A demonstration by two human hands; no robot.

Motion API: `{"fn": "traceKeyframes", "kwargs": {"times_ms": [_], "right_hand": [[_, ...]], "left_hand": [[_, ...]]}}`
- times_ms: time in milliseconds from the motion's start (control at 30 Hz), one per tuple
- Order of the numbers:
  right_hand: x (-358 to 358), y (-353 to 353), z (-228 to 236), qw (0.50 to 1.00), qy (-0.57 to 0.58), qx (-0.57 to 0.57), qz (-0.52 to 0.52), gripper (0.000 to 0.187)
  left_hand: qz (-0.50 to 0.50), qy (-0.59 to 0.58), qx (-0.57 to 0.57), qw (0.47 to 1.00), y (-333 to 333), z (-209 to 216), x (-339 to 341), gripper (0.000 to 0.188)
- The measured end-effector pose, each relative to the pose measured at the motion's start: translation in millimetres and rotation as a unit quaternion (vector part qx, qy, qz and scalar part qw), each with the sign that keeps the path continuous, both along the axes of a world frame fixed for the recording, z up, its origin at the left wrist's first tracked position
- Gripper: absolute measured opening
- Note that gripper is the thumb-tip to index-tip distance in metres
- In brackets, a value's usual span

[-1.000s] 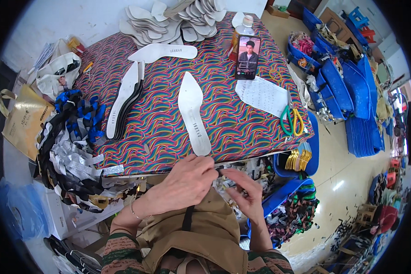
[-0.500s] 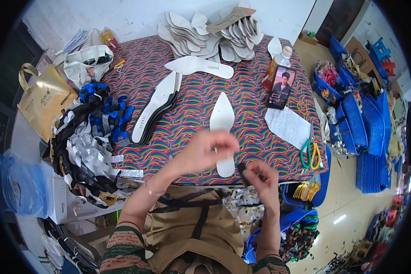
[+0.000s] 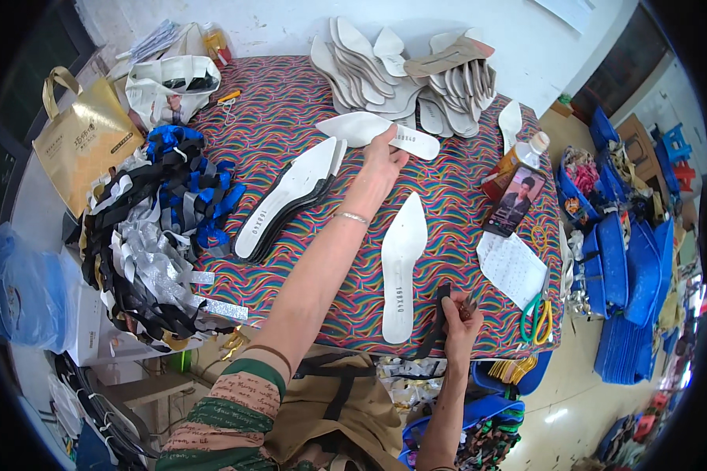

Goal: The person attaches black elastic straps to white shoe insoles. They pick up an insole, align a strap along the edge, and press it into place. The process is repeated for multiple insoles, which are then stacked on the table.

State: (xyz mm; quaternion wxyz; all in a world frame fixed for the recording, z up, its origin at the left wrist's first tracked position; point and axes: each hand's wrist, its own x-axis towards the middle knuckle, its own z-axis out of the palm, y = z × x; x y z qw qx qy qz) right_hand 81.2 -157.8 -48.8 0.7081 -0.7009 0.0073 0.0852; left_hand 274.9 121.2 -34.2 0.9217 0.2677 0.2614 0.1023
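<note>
My left hand [image 3: 383, 161] is stretched across the table, thumb and fingers closed on the middle of a white shoe insole [image 3: 347, 125] lying crosswise. In front of me, a second white insole [image 3: 403, 271] lies flat with its pointed end away from me. Just right of it my right hand [image 3: 459, 322] pinches a black strip [image 3: 434, 328] that hangs toward the table's front edge. Something small and dark shows by those fingers; I cannot make out what. To the left lies a slanted stack of insoles with black edges [image 3: 294, 180].
Piled insoles [image 3: 361, 71] stand at the back. A bundle of strips [image 3: 145, 243] hangs over the left edge. On the right are a phone [image 3: 517, 200] against a bottle [image 3: 534, 145], a paper sheet [image 3: 512, 267] and scissors [image 3: 538, 318]. Blue baskets [image 3: 613, 251] stand beyond.
My left hand has moved from above the near insole out to the far crosswise one and taken hold of it. My right hand keeps the black strip, now more visible. The view has shifted.
</note>
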Motion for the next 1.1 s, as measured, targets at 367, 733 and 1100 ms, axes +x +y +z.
{"fn": "traceKeyframes", "kwargs": {"times_ms": [367, 733, 1100], "right_hand": [[-0.2, -5.3, -11.5, 1.000, 0.005, -0.011, -0.015, 0.010], [0.7, -7.2, -1.1, 0.999, 0.012, 0.050, -0.010, 0.014], [-48.5, -6.6, 42.9, 0.961, 0.012, 0.277, -0.017, 0.009]], "left_hand": [[0.001, 0.018, 0.111, 0.994, 1.1, -35.4, 2.6, 0.021], [-0.007, -0.082, 0.861, 0.501, -33.2, -38.7, -127.7, 0.046], [-0.172, -0.045, 0.155, 0.972, -76.7, 39.6, -258.3, 0.035]]}}
